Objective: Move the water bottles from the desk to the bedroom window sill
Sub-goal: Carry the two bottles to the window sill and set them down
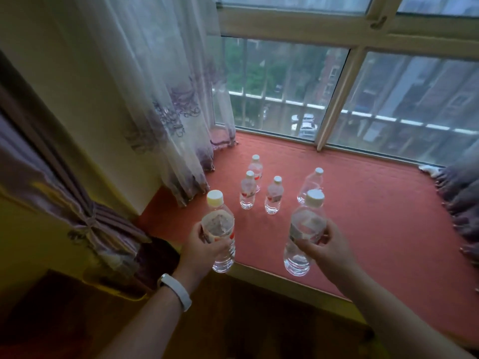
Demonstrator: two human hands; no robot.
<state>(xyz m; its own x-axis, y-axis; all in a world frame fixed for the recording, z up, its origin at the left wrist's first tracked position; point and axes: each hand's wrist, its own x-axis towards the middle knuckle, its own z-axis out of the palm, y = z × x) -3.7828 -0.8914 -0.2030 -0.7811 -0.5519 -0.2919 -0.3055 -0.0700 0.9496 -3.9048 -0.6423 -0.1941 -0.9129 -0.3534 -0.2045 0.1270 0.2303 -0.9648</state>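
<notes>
My left hand grips one upright bottle | my right hand grips a second bottle | window sill directly ahead, bases at its near edge, axes vertical

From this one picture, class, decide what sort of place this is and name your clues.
Probably a bedroom window seat at home: a wide red-cushioned window sill, sheer curtain, and tall window panes overlooking parked cars.

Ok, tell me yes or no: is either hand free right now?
No: the left hand grips one water bottle and the right hand grips a second bottle.
</notes>
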